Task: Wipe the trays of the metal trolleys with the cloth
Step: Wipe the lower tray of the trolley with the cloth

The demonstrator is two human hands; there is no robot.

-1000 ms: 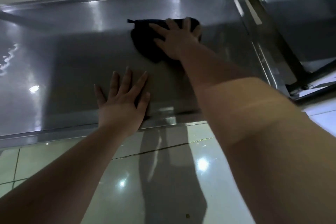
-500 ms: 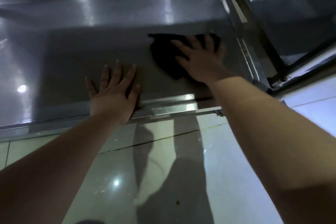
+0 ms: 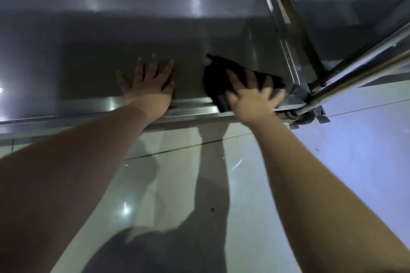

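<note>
glossy metal tray, matt dark cloth

- Dim overall; the steel tray is dark mid-surface, with white glare streaks along its far wall and left edge.
- The glossy floor mirrors small lamp spots and carries soft arm shadows.
- The right hand is motion-blurred; the tray's near rim bows.

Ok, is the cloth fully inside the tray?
Not fully: the cloth, under the right hand, lies in the tray's near right corner, one end lapping its rim.
</note>
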